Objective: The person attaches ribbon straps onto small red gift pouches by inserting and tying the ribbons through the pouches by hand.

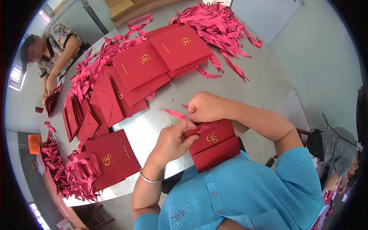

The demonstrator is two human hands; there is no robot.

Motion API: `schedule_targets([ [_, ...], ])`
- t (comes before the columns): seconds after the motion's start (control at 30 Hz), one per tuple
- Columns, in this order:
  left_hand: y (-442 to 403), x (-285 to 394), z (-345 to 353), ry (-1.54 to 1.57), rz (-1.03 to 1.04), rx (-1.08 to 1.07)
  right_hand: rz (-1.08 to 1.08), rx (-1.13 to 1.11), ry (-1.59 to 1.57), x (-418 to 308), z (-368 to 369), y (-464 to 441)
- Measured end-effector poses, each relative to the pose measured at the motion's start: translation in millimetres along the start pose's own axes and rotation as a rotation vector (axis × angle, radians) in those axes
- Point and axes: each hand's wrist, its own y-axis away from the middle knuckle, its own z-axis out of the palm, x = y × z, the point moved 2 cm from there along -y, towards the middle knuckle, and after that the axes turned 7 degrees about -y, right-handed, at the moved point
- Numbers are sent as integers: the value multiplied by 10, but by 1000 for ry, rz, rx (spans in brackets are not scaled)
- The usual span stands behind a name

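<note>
A red paper bag with gold lettering rests against the blue shirt at the table's near edge. My left hand pinches its upper left edge between thumb and fingers. At the bag's top edge, my right hand is closed, its fingertips curled in around a pink ribbon whose loose end sticks out to the left. Part of the ribbon also lies across the top of the bag. How the ribbon passes between the two hands is hidden by the fingers.
Stacks of red bags lie across the metal table. Pink ribbons are heaped at the far side, with another heap at the left. A person handles red bags at the far left. Another person is partly visible at right.
</note>
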Motion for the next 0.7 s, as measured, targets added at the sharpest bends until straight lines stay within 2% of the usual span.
schedule_targets([
  [0.1,-17,-7,-18,5,-27,-17,-112,111,0,40,40,10],
  [0.2,-12,-48,-6,38,-40,-27,-117,177,27,131,104,-25],
  [0.27,4,-121,15,116,-170,-65,-154,203,60,133,100,-3],
  [0.33,-6,-48,-16,169,-175,-72,-192,230,92,118,60,32],
  [0.4,-11,-36,-24,224,-177,-78,-212,345,-106,112,-74,137],
  [0.47,-5,-97,-15,213,-214,-44,-159,400,-155,197,-212,245],
  [0.5,-13,-106,-28,214,-211,-39,-106,450,-206,260,-282,307],
  [0.53,-28,-101,-55,105,-128,3,-167,489,-68,341,-328,352],
  [0.57,-36,-89,-71,-5,-47,43,-171,487,-65,405,-329,386],
  [0.63,-38,-84,-61,-40,-45,44,-186,457,53,458,-265,459],
  [0.7,-37,-76,-48,-76,-44,46,-141,435,23,409,-220,469],
])
